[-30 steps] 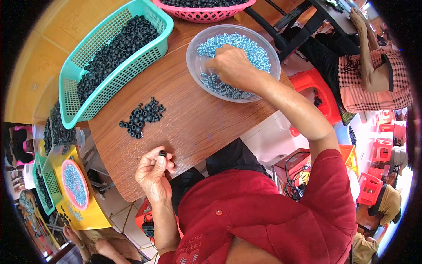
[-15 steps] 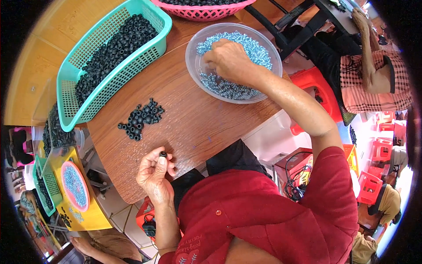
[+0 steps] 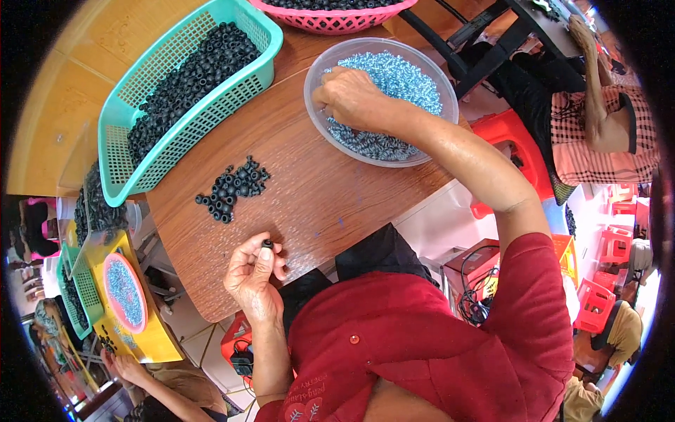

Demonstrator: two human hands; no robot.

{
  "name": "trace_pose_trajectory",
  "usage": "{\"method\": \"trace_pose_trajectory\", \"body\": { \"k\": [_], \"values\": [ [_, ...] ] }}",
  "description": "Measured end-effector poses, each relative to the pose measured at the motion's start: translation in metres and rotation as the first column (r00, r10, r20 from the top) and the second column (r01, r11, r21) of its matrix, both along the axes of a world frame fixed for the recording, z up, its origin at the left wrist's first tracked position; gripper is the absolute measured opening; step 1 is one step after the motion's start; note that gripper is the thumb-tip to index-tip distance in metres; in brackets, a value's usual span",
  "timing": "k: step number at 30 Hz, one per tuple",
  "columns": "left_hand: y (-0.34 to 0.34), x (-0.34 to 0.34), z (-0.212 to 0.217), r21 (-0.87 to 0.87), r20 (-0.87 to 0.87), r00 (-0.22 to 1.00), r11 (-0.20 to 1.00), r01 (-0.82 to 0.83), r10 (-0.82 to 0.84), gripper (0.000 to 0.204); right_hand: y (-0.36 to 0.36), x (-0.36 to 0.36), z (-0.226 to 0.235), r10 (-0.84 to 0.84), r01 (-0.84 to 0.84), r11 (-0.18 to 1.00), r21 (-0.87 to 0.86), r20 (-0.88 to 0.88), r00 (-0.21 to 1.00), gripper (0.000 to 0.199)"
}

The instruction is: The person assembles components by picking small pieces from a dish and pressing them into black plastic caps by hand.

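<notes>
My left hand (image 3: 256,276) pinches a small hollow black part (image 3: 267,244) between thumb and fingertips, its open end up, above the table's near edge. My right hand (image 3: 354,100) reaches into a round clear plastic bowl (image 3: 313,112) of small silvery-blue pieces that look like coil springs (image 3: 401,74). Its fingers are bent together down by the bowl's left wall; what they hold, if anything, is hidden. On the brown wooden table (image 3: 295,186), between my hands and a green basket, lies a loose pile of the same black parts (image 3: 235,186).
The green basket (image 3: 204,116), full of black parts, stands at the back left, with a pink basket (image 3: 337,20) beyond. A red stool (image 3: 510,151) is right of the table. At left, another person's hand (image 3: 129,369) is by a yellow table (image 3: 156,337); another person sits at far right.
My right hand has moved left within the bowl, toward its wall. My left hand still holds the black part. The whole view has shifted slightly. At lower left, the other person's hands have moved toward the yellow table.
</notes>
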State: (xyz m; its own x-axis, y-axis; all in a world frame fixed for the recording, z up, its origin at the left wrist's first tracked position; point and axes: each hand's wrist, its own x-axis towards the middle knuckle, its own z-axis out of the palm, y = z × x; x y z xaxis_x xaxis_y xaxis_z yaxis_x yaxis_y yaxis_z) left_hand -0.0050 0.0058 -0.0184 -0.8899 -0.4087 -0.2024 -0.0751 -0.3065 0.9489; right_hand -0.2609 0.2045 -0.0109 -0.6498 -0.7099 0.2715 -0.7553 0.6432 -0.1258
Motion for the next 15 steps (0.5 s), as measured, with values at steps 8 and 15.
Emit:
{"method": "trace_pose_trajectory", "body": {
  "k": [8,15],
  "values": [
    [-0.006,-0.001,0.003,0.124,-0.003,1.000,0.992,0.030,-0.030,0.023,0.004,0.034,0.023,0.092,-0.102,0.980,-0.172,-0.063,0.994,0.011],
    [0.003,-0.006,0.009,0.156,-0.108,0.993,0.986,0.063,-0.047,0.025,-0.033,0.125,0.046,0.417,-0.125,0.818,-0.562,0.427,0.803,0.014]
  ]
}}
